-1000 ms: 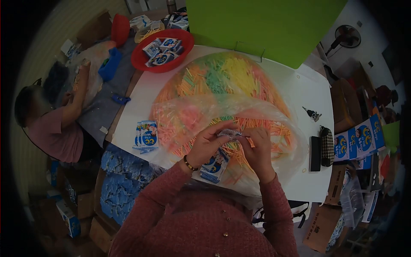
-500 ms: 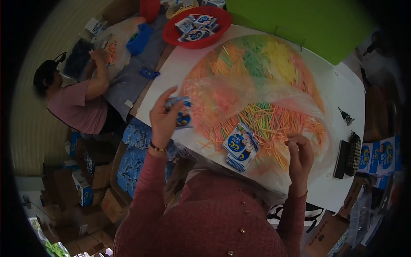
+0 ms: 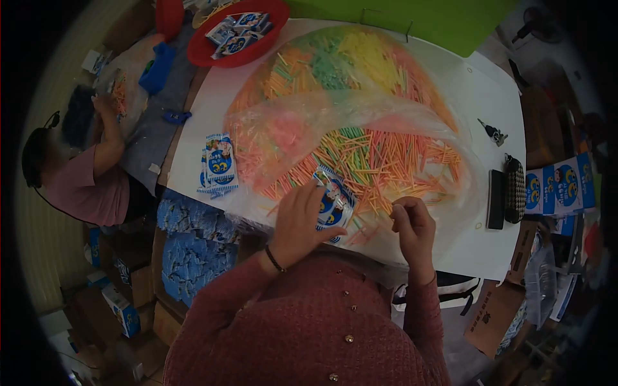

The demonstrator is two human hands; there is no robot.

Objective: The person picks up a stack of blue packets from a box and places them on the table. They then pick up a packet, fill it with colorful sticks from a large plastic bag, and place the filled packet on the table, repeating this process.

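A big heap of coloured sticks (image 3: 386, 161) lies on a clear plastic sheet (image 3: 302, 122) spread over the white table (image 3: 476, 96). My left hand (image 3: 297, 222) rests with fingers apart on a small stack of blue-and-white packets (image 3: 336, 199) at the heap's near edge. My right hand (image 3: 413, 224) is to the right of it, fingers curled and pinched on a few sticks at the edge of the heap. A second stack of the same packets (image 3: 219, 164) lies on the table to the left.
A red bowl (image 3: 212, 48) with packets stands at the far left corner. A phone (image 3: 495, 199), a checked pouch (image 3: 514, 190) and keys (image 3: 492, 133) lie at the right. Another person (image 3: 84, 183) works on the left. Cardboard boxes stand around the table; a green board (image 3: 412, 16) is behind.
My left hand set a packet on the left stack and came back onto the packets in front of me. My right hand dropped to the sticks' edge and closed.
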